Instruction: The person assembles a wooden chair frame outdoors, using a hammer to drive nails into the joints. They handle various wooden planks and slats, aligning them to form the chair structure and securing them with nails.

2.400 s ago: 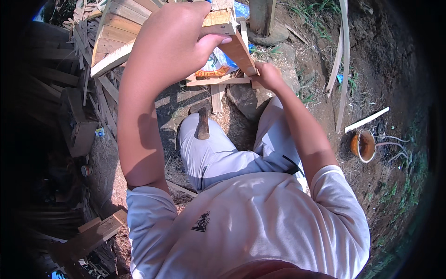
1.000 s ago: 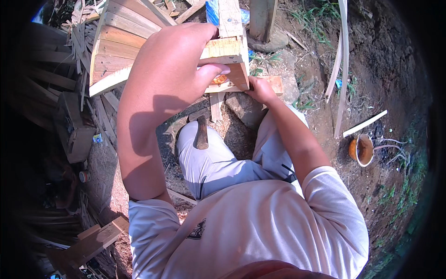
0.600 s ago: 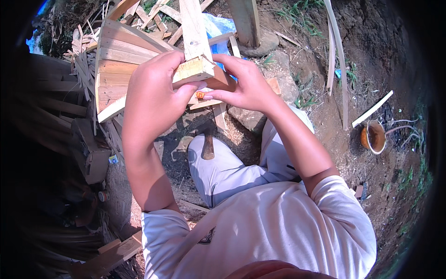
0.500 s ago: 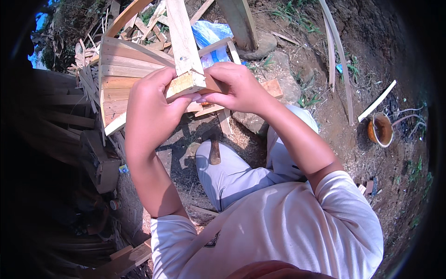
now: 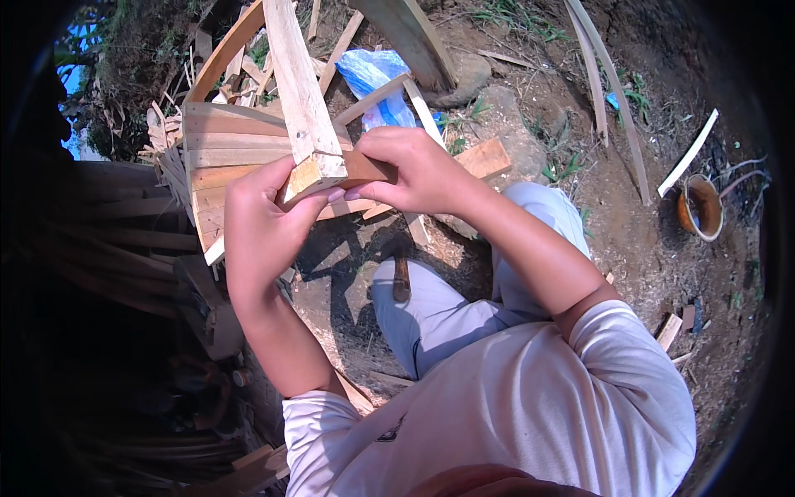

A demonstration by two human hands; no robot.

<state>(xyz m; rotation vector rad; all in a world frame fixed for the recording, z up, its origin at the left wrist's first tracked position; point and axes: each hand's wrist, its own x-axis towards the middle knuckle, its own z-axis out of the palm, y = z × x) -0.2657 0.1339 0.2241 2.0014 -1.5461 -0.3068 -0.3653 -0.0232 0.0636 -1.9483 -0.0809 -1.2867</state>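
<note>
My left hand [image 5: 255,219] and my right hand [image 5: 414,170] are both closed round the near corner of a wooden frame, thumbs almost meeting underneath. A long pale wooden leg [image 5: 296,83] runs away from that corner. Its sawn end sits against a darker crosspiece [image 5: 364,169], which the right fingers wrap. Behind and left of the hands spreads a slatted wooden panel [image 5: 228,139], part of the same piece of furniture as far as I can see. The fingertips under the joint are hidden.
A tool with a wooden handle [image 5: 402,277] lies by my left knee, its head in shadow. Blue-and-white plastic [image 5: 373,70], a wood block [image 5: 486,158] and a stone [image 5: 513,124] lie beyond. An orange-brown bucket [image 5: 701,207] and long strips [image 5: 613,91] are at right.
The frame's held corner has shifted slightly left and lower in view, both hands with it. My view has also turned a little. The grip looks the same.
</note>
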